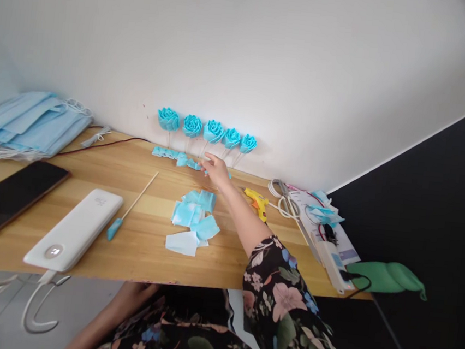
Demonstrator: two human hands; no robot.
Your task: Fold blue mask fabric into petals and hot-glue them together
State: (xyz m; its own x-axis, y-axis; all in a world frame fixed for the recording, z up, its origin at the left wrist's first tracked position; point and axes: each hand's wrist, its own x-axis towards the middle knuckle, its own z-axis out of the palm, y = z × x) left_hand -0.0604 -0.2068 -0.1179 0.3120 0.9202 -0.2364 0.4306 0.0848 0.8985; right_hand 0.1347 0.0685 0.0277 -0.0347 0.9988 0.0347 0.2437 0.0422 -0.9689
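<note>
My right hand [215, 169] reaches to the back of the wooden table, fingers apart, over a row of small folded blue petal pieces [169, 153]. Whether a fingertip touches one of these I cannot make out. Just behind it, several blue roses [213, 132] on thin stems lean against the wall. Nearer to me lies a loose pile of cut blue and white mask-fabric pieces [187, 214]. To its left is a wooden stick [140, 194] with a blue bud [114, 229] at its near end. My left hand [138, 296] rests below the table edge, its fingers mostly hidden.
On the left are a stack of face masks [27, 122], a phone [12, 197] and a white power bank [74, 230] with a cable. A yellow glue gun [256, 203], scissors [290, 202], a power strip [333, 264] and a green pouch [385, 277] are on the right.
</note>
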